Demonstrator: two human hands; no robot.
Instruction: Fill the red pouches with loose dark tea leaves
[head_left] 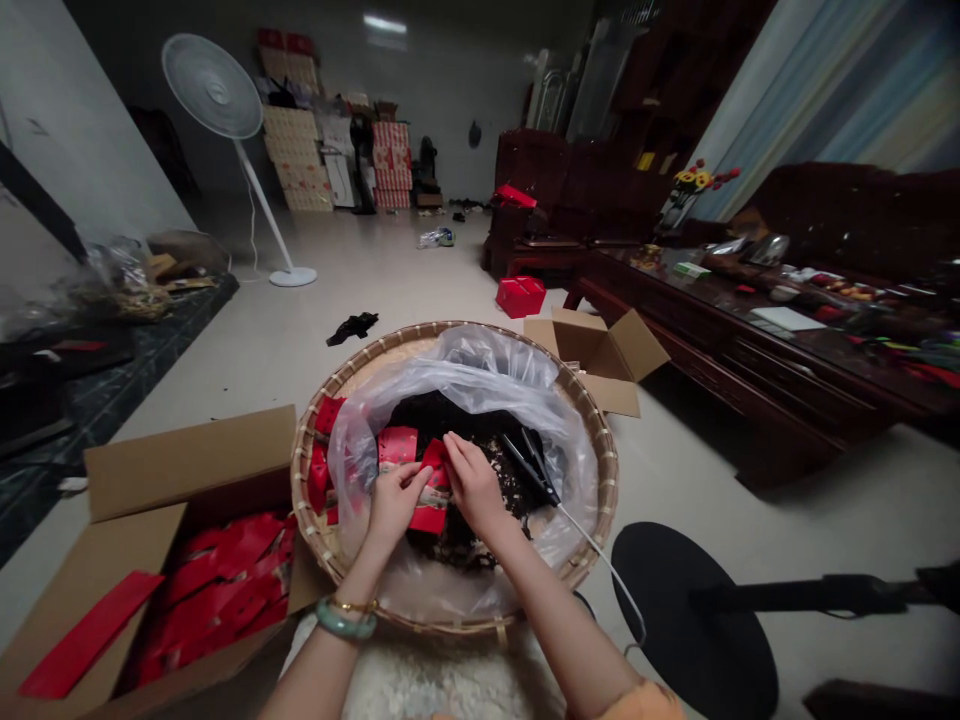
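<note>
Over a round woven basket (606, 480), my left hand (395, 500) pinches a small red packet (429, 517) between thumb and fingers. On the packet's upper right edge, the fingers of my right hand (474, 480) are pressed together. Another red packet (397, 444) lies just beyond my left hand. Beneath both hands is dark loose material (461, 545) with pale flecks, inside a clear plastic bag (457, 380) that lines the basket. A black tong-shaped tool (534, 472) with a white cord rests on the material right of my right hand.
More red packets (319, 475) sit at the basket's left side. An open carton (191, 455) full of red packets stands left; another open carton (600, 350) is beyond the basket. A black round stand base (694, 620) is at right, near a dark wooden table (720, 340). A white fan (292, 276) stands behind.
</note>
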